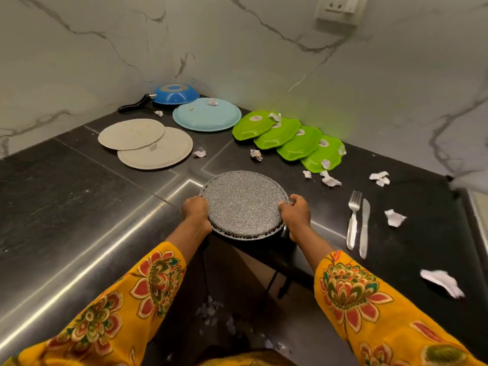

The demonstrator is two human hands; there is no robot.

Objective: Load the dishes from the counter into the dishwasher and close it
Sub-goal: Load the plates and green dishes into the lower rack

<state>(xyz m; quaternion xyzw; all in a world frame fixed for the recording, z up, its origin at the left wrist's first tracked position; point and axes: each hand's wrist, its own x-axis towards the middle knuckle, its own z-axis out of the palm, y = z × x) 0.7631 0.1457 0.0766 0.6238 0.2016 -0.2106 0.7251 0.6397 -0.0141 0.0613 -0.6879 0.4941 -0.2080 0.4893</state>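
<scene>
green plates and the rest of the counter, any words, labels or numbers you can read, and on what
None can be read.
Green plates: each bears a small round white sticker, print too small and blurred to read.
Wall socket: no legible marking.
Speckled grey plate, blue pan, fork, knife: no text visible.

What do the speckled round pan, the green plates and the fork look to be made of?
Speckled pan: likely metal with a matte granite-style non-stick coating, grey with fine flecks. Green plates: probably plastic, given the bright uniform colour and soft gloss. Fork: looks like polished steel, silvery and reflective.
</scene>
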